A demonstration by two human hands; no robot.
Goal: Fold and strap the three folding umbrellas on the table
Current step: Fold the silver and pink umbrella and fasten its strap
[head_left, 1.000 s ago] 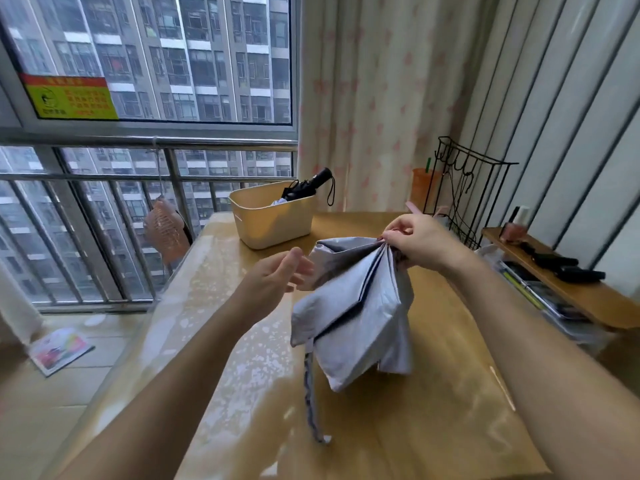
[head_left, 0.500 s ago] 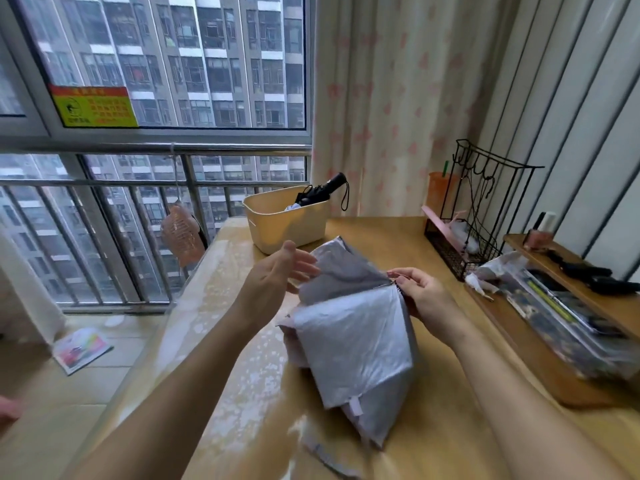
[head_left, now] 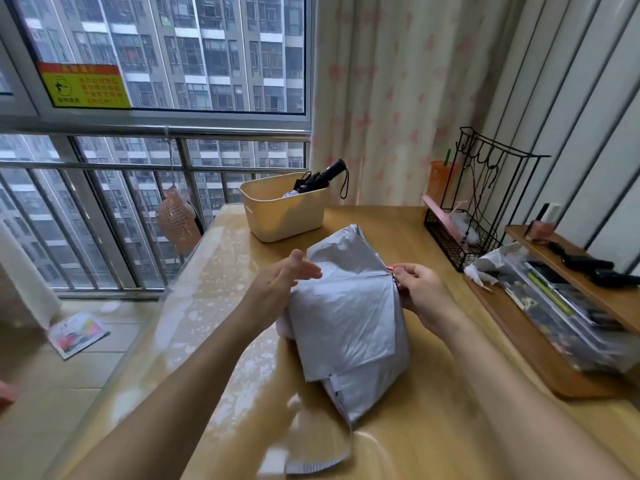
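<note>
Grey umbrella (head_left: pixel 346 306) is now lying lower on the counter (head_left: pixel 433 427), canopy flattening. Right hand (head_left: pixel 420 296) fingers are pinching a rib tip; left hand (head_left: pixel 287 275) is hovering, released. Pleat-folding step; next needs panels wrapped, strap closed.

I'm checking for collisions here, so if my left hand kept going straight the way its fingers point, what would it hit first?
The left hand points right, its fingertips already at the grey umbrella, so the canopy fabric comes first. The right hand pinches the far edge beyond it, though depth is uncertain.
</note>
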